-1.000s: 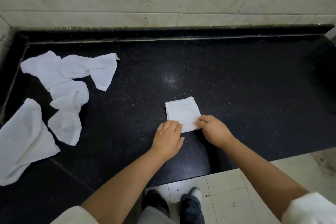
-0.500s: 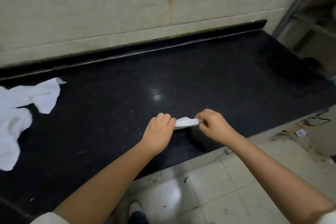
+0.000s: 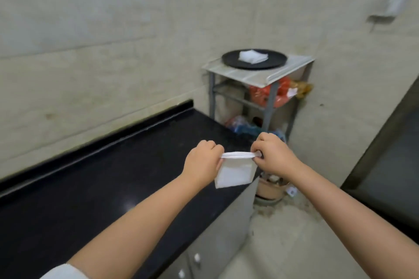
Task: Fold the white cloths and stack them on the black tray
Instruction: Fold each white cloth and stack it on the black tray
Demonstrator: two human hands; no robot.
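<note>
Both hands have a folded white cloth [image 3: 234, 171] by its top corners, left hand [image 3: 202, 164] and right hand [image 3: 274, 156] fingers pinching it, hanging over the counter [image 3: 90, 188] edge. Black tray [image 3: 255, 64] with folded cloths [image 3: 252, 56] sits well beyond the fingers.

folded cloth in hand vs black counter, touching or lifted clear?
Apart. The head view shows the folded cloth hanging from its top edge, pinched by the left hand and right hand, held in the air above the counter edge.
</note>
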